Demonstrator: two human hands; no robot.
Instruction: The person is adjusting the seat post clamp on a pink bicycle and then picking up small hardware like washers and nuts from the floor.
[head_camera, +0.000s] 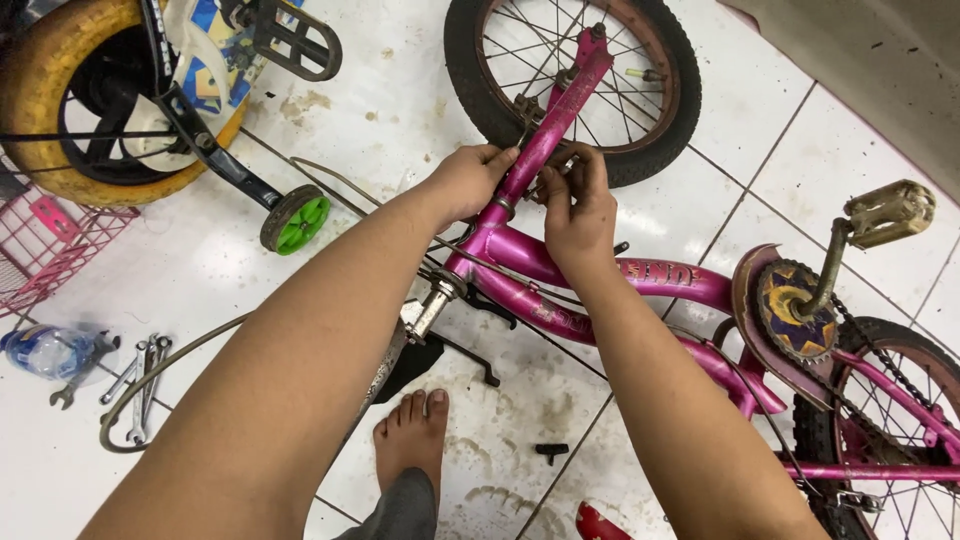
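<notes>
A small pink bicycle (600, 285) lies on its side on the white tiled floor. Its pink front fork (562, 100) runs up across the black-tyred front wheel (660, 110). My left hand (468, 180) grips the lower part of the fork from the left. My right hand (575, 205) pinches at the fork's right side near the crown; whatever small part it pinches is hidden by the fingers. The crank, chainring (795, 310) and yellowish pedal (888, 212) stick up at the right, next to the rear wheel (900, 420).
Another bicycle with a yellow tyre (40, 90) and a green training wheel (297, 218) stands at the upper left. A pink wire basket (45, 250), a plastic bottle (50, 350) and several wrenches (140, 385) lie at the left. My bare foot (412, 435) is below; a small black part (551, 450) lies nearby.
</notes>
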